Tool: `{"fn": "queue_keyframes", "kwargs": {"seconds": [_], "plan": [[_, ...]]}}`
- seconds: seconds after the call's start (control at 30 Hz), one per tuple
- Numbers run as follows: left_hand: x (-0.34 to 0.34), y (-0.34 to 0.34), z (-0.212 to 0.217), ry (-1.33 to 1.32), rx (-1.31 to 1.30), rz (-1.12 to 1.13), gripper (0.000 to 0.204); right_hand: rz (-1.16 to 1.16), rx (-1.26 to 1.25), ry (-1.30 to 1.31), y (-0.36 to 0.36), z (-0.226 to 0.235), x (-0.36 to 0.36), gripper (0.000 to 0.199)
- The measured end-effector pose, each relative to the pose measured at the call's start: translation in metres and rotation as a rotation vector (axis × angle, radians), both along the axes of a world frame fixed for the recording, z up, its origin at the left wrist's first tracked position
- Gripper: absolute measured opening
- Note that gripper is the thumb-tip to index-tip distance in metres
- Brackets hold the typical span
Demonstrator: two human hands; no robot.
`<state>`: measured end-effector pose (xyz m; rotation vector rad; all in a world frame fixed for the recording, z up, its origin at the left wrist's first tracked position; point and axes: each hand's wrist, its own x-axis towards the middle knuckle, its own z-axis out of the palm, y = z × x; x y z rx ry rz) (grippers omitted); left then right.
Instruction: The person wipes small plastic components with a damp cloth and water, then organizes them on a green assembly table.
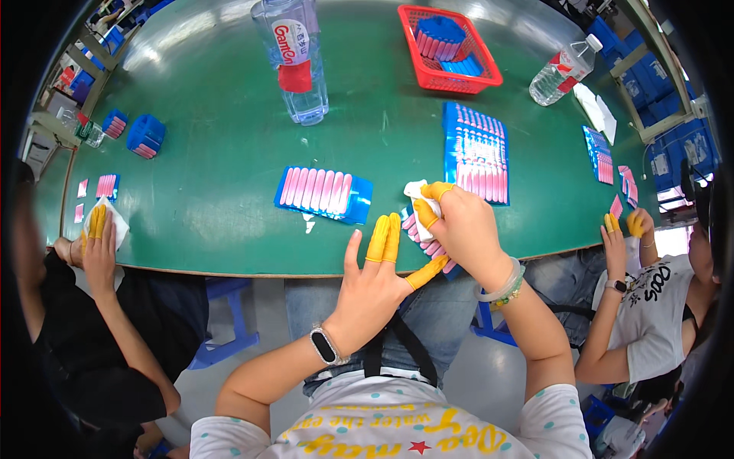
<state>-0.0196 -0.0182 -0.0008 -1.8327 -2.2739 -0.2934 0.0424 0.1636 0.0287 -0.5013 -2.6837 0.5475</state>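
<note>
My right hand (468, 233), with yellow finger cots, pinches a folded white wipe (415, 190) against a blue sheet of pink, rounded strips (410, 225) at the table's near edge. Much of that sheet is hidden under the hand. My left hand (368, 294) is open beside it, fingers stretched and also in yellow cots, its thumb reaching to the sheet's near edge. Left of my hands lies a blue sheet with a row of pink strips (315, 190). Just beyond my right hand is a larger stack of such sheets (476, 153).
A red basket (451, 86) holds blue-and-pink bundles at the far side. A large bottle (294, 61) and a smaller bottle (567, 70) stand on the green table (222, 206). Blue bundles (146, 136) sit at the left. Co-workers' hands (99, 249) work at both sides.
</note>
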Motion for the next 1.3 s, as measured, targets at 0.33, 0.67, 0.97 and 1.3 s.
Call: {"fn": "queue_keyframes", "kwargs": {"seconds": [0.33, 0.67, 0.97, 1.3], "plan": [[0.000, 0.001, -0.002, 0.001, 0.015, 0.014, 0.055, -0.029, -0.007, -0.056, 0.004, -0.002, 0.003, 0.026], [0.000, 0.003, -0.005, -0.032, 0.027, 0.015, 0.054, 0.016, 0.146, -0.006, 0.005, 0.001, -0.001, 0.025], [-0.001, 0.004, -0.002, -0.025, 0.007, 0.006, 0.047, 0.082, 0.200, 0.008, 0.013, -0.002, 0.009, 0.024], [0.001, 0.004, 0.000, -0.043, -0.033, 0.005, 0.046, 0.112, 0.170, 0.023, 0.011, 0.000, 0.017, 0.021]]}}
